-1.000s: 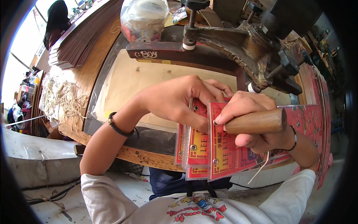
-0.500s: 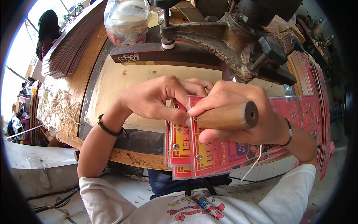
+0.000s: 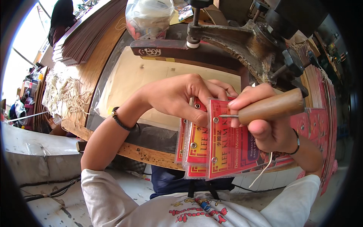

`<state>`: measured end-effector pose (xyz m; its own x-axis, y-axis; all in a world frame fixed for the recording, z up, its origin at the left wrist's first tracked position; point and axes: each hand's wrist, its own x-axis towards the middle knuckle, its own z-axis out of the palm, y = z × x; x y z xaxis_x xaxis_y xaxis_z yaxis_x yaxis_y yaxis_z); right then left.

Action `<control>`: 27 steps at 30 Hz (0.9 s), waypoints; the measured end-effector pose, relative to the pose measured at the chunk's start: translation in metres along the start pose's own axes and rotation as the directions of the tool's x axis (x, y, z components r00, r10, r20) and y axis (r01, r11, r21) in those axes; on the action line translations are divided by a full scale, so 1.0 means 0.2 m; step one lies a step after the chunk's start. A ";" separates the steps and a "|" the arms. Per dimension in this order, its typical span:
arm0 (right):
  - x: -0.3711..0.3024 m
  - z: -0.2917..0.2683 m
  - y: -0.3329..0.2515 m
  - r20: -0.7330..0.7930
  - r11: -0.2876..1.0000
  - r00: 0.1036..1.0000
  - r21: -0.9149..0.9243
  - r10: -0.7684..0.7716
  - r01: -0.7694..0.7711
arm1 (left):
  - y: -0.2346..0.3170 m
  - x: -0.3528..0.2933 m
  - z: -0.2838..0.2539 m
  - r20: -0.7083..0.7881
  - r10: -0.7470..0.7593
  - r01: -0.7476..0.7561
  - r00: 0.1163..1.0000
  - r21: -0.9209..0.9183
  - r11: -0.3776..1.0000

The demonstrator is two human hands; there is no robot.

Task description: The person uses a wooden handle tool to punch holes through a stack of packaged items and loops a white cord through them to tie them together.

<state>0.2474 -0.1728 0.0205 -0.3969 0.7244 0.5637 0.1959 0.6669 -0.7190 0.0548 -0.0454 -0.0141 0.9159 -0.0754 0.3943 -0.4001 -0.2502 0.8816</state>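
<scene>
My left hand pinches a fanned stack of red and yellow laminated cards, its thumb lying on an under card. Metal eyelets line the cards' left edges. In my right hand is an awl with a thick wooden handle, held nearly sideways. Its thin metal tip points left and lies close beside the upper eyelet of the front card; whether it touches, I cannot tell. A white string hangs below my right hand.
A dark metal press frame stands over the pale board on the table. At the far left are a heap of white strings and stacked boards. A plastic bag sits behind; more red cards lie at right.
The awl has swung from pointing its handle end toward me to lying sideways, and its metal tip now shows beside the eyelet. The whole view has shifted, so things appear farther right.
</scene>
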 end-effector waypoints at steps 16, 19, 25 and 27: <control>0.00 -0.02 0.01 0.150 0.999 0.988 0.005 -0.037 0.037 | 0.00 -0.01 0.01 -0.045 -0.038 0.040 0.998 0.029 0.999; 0.03 -0.03 0.00 0.238 0.988 0.965 -0.081 -0.111 0.134 | 0.00 -0.02 0.01 -0.053 -0.036 0.038 0.998 0.022 0.999; 0.01 -0.02 0.00 0.180 0.996 0.982 -0.060 -0.055 0.067 | 0.00 0.00 0.01 -0.052 -0.044 0.046 0.998 0.028 0.999; 0.01 -0.02 -0.03 0.187 0.997 0.982 -0.069 -0.017 0.030 | 0.04 -0.01 0.02 -0.060 -0.079 0.081 0.995 0.029 0.996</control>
<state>0.2486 -0.1741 0.0267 -0.5611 0.6673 0.4898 0.2448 0.6990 -0.6719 0.0500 -0.0515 -0.0101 0.9411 0.0022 0.3381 -0.3237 -0.2835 0.9027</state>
